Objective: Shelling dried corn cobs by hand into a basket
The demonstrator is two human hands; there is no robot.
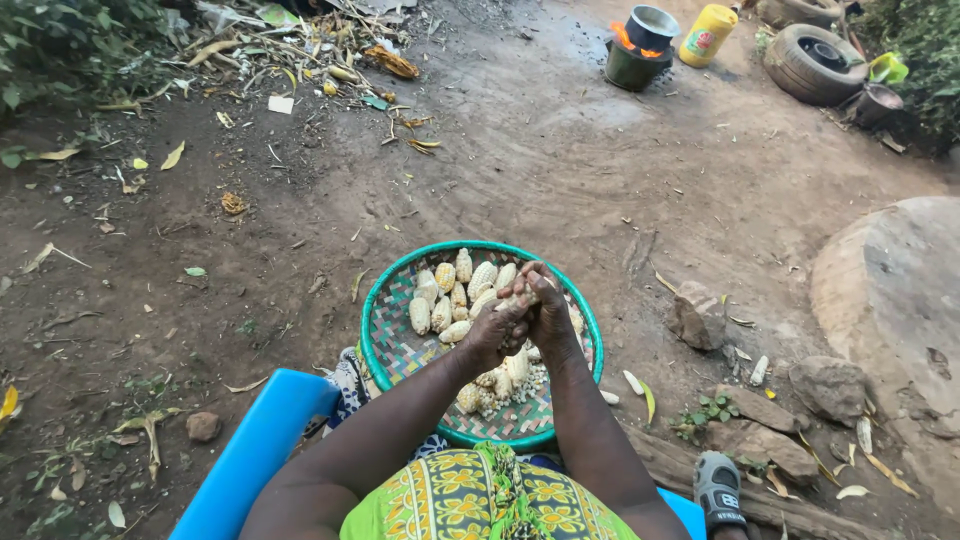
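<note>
A round woven basket with a green rim [372,330] rests on my lap, holding several pale maize cobs [447,290] and loose kernels [520,390]. Both hands meet over the basket's middle. My left hand [495,330] and my right hand [548,312] are wrapped together around one maize cob [510,300], of which only a pale tip shows between the fingers. Loose kernels lie under my wrists at the near side of the basket.
I sit on a blue plastic seat [255,450] on bare dirt. Rocks [698,315] lie to the right, with a large flat stone [895,290] beyond. Far ahead a pot on a burning stove [640,45], a yellow container [708,33] and a tyre [815,62].
</note>
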